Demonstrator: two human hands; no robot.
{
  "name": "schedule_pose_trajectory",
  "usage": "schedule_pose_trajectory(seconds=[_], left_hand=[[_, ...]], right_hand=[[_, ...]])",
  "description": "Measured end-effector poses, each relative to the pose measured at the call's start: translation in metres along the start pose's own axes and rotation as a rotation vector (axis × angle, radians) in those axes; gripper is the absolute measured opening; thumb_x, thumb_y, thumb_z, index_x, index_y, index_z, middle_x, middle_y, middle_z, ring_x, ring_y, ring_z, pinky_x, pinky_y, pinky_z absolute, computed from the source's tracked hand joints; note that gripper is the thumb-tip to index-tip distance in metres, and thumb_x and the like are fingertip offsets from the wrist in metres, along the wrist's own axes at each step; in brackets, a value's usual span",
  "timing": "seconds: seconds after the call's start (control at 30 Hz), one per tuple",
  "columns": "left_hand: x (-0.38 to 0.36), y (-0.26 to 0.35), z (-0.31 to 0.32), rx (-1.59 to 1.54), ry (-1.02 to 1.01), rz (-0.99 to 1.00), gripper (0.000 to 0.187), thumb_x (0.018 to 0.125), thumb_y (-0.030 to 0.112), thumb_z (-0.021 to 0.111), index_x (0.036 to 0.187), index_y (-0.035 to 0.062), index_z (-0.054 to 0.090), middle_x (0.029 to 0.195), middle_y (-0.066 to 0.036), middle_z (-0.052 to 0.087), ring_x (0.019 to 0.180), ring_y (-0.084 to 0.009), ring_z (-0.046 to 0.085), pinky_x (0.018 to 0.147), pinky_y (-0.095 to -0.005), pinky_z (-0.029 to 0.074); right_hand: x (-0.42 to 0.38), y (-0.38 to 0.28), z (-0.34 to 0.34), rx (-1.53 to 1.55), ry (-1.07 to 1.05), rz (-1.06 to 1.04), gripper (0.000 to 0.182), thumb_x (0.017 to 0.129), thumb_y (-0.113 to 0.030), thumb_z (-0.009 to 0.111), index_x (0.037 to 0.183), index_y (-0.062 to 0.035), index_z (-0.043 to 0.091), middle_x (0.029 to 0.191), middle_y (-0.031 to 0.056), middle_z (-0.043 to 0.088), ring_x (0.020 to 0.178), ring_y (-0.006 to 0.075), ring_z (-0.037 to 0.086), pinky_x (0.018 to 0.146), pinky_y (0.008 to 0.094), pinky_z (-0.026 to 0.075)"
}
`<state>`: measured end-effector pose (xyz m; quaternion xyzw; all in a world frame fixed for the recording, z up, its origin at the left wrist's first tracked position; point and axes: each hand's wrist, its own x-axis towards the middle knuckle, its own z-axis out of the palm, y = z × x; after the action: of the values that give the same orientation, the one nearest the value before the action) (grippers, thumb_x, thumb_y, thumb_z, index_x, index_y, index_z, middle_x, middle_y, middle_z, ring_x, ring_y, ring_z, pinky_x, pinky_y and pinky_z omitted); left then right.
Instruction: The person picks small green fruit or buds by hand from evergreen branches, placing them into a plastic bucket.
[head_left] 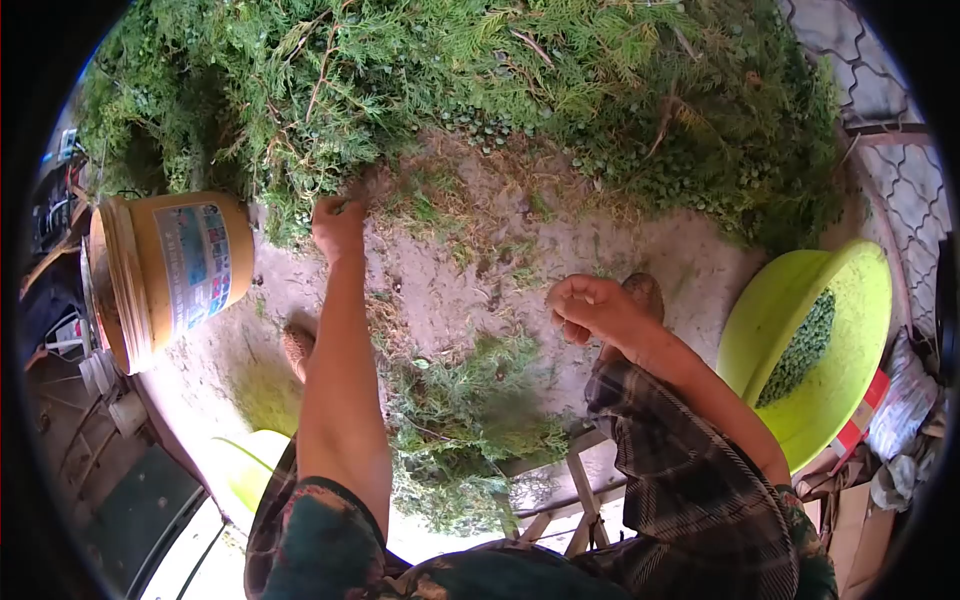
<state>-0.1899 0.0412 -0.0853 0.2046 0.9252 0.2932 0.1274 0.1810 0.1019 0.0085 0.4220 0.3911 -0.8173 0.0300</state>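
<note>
My left hand [338, 225] is closed at the near edge of a big pile of cut conifer branches [450, 70]. A bit of green sprig shows at its fingertips; the rest is hidden by the fingers. My right hand [590, 305] hangs above the bare ground with curled fingers, and whatever may be inside them cannot be seen. Small green cones cling to the branches near my left hand. Between my knees lies a loose heap of green sprigs [480, 390].
On the right a lime-green basin [740, 330] stands tilted, holding many small green cones [805, 345]. A yellow bucket [240, 250] with a label is on the left. Another lime-green container [250, 465] sits at lower left. Dry needles [500, 220] litter the ground.
</note>
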Motion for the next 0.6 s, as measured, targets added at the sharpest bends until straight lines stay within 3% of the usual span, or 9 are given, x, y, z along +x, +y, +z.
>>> schedule_pose_trajectory(seconds=[0.03,0.1,0.13,0.2,0.33,0.4,0.5,0.53,0.6], left_hand=[[-0.003,-0.010,-0.001,0.002,0.000,0.001,0.019,0.072,0.014,0.062,0.089,0.0051,0.062,0.082,-0.010,0.065,0.070,-0.0237,0.060,0.063,-0.0368,0.049],[-0.013,-0.027,-0.005,-1.111,-0.268,-0.536,0.027,0.078,0.011,0.055,0.105,0.0045,0.057,0.097,-0.013,0.063,0.076,-0.0232,0.059,0.065,-0.0347,0.049],[-0.023,-0.028,-0.010,-1.110,-0.269,-0.537,0.027,0.078,0.011,0.055,0.105,0.0045,0.057,0.097,-0.013,0.063,0.076,-0.0232,0.059,0.065,-0.0347,0.049],[-0.049,-0.028,-0.016,-1.938,-0.976,-0.429,0.035,0.084,0.010,0.049,0.117,0.0025,0.049,0.108,-0.016,0.059,0.090,-0.0272,0.060,0.072,-0.0359,0.052],[-0.107,0.044,-0.033,-1.852,-0.931,-0.477,0.038,0.085,0.015,0.049,0.119,-0.0022,0.047,0.117,-0.020,0.054,0.110,-0.0329,0.053,0.086,-0.0415,0.050],[-0.125,0.069,-0.034,-1.883,-1.018,-0.509,0.044,0.089,0.022,0.046,0.124,-0.0042,0.043,0.126,-0.023,0.046,0.122,-0.0380,0.043,0.098,-0.0462,0.042],[-0.143,0.100,-0.035,-1.849,-1.119,-0.550,0.049,0.092,0.028,0.047,0.128,-0.0045,0.040,0.131,-0.024,0.041,0.127,-0.0389,0.035,0.103,-0.0476,0.035],[-0.148,0.111,-0.036,-1.802,-1.095,-0.553,0.049,0.095,0.032,0.041,0.127,-0.0048,0.040,0.130,-0.023,0.042,0.125,-0.0387,0.037,0.101,-0.0478,0.037],[-0.160,0.132,-0.037,-1.740,-1.075,-0.511,0.048,0.095,0.032,0.039,0.126,-0.0045,0.041,0.129,-0.023,0.043,0.123,-0.0381,0.040,0.102,-0.0477,0.036]], right_hand=[[0.001,-0.002,0.001,0.001,0.001,0.013,0.021,0.088,-0.021,0.056,0.096,-0.0018,0.058,0.081,0.0047,0.059,0.064,0.0111,0.055,0.052,0.0240,0.045],[0.004,-0.005,0.002,0.002,0.003,0.028,0.023,0.087,-0.022,0.055,0.097,-0.0017,0.058,0.083,0.0056,0.060,0.065,0.0117,0.056,0.053,0.0245,0.046],[0.006,-0.007,0.003,0.004,-0.017,0.042,0.022,0.089,-0.023,0.055,0.098,-0.0030,0.057,0.084,0.0049,0.060,0.065,0.0098,0.056,0.054,0.0238,0.046],[0.010,-0.010,0.004,0.006,-0.035,0.056,0.021,0.090,-0.023,0.056,0.098,-0.0042,0.057,0.085,0.0042,0.061,0.065,0.0078,0.055,0.056,0.0231,0.046],[0.014,-0.015,0.007,0.060,-0.066,0.022,0.023,0.090,-0.026,0.055,0.099,-0.0047,0.056,0.088,0.0043,0.060,0.068,0.0100,0.057,0.059,0.0242,0.048],[0.013,-0.024,0.009,0.078,-0.030,-0.003,0.028,0.090,-0.029,0.055,0.104,-0.0048,0.055,0.094,0.0045,0.060,0.077,0.0121,0.058,0.066,0.0268,0.048],[0.015,-0.025,0.008,0.244,0.051,-0.155,0.034,0.090,-0.032,0.054,0.109,-0.0044,0.054,0.098,0.0053,0.059,0.085,0.0132,0.057,0.074,0.0290,0.047],[0.014,-0.026,0.008,0.310,0.065,-0.172,0.036,0.091,-0.033,0.051,0.113,-0.0047,0.053,0.102,0.0068,0.057,0.090,0.0157,0.056,0.080,0.0322,0.046],[0.010,-0.032,0.006,0.444,0.040,-0.160,0.034,0.092,-0.032,0.049,0.112,-0.0051,0.053,0.103,0.0078,0.057,0.091,0.0173,0.056,0.081,0.0342,0.047]])
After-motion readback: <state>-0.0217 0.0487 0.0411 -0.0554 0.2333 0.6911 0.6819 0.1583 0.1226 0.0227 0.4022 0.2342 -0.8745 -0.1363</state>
